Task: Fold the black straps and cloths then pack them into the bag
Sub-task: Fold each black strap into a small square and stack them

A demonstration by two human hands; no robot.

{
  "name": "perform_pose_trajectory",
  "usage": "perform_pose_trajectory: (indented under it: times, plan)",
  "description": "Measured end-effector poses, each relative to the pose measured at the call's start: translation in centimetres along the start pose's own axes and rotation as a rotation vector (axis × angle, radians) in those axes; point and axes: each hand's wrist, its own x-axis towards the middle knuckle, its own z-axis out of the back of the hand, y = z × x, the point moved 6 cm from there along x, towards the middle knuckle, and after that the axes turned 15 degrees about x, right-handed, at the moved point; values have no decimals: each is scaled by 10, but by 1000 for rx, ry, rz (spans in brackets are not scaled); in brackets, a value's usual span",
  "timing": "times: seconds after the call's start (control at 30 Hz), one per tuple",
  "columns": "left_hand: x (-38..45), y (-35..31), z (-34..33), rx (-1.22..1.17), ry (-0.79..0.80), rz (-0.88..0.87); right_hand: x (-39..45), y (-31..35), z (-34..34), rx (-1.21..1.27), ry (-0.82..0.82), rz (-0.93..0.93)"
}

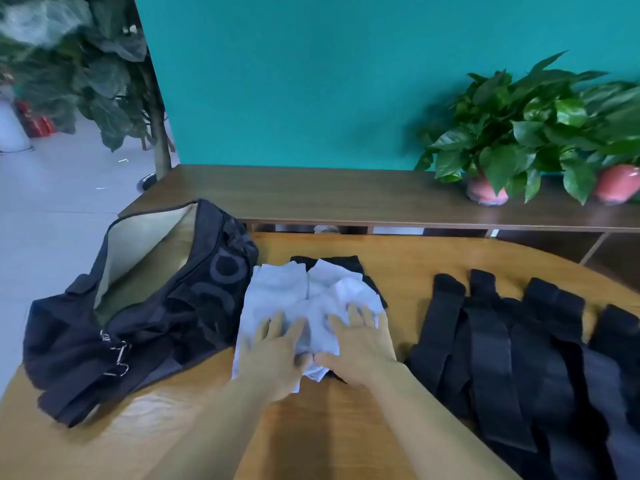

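Note:
A heap of light grey cloths (277, 292) lies in the middle of the wooden table (311, 427), on top of a black cloth (346, 263) whose edge shows behind it. My left hand (277, 355) and my right hand (360, 344) press flat on the near part of the heap, fingers straight and spread. The black bag (145, 323) lies open at the left, its pale lining showing. Several long black straps (519, 358) lie side by side at the right of the table.
A dark wooden shelf (346, 195) runs behind the table against a teal wall. Two potted plants in pink pots (485, 192) stand at its right end. A large leafy plant (104, 81) stands on the floor at the back left.

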Motion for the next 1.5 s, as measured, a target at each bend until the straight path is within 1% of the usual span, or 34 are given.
perform_pose_trajectory:
  times: [0.07,0.2,0.33,0.4,0.47,0.63,0.73,0.9,1.13,1.2,1.33,1.43,1.5]
  plan:
    - [12,-1,-9,19,21,-28,8,-11,-6,65,24,-50]
    - [44,2,-7,51,19,-53,33,-18,-5,90,5,-60]
    - [89,10,-6,24,22,-73,68,-17,6,26,-25,-95]
    - [109,11,-4,46,0,-116,82,-16,10,-42,-42,-126]
    - [128,17,2,12,-6,-108,97,-12,14,-106,-78,-140]
    - [169,27,21,-11,-21,-142,135,-3,21,-125,-124,-172]
    - [190,33,24,-24,-20,-116,156,-4,26,-96,-124,-173]
    - [211,40,24,19,-60,-49,185,-10,35,-27,-131,-94]
    - [222,37,19,69,-43,53,207,-16,35,-31,-168,-9]
    - [222,36,15,32,-18,66,208,-18,32,-33,-148,-3]
    - [219,34,14,-136,11,90,207,-22,29,-23,-105,-5]
    - [209,33,24,-264,-37,99,200,-25,30,23,-80,-25]
    - [198,32,36,-355,-56,69,192,-24,32,39,-80,-31]
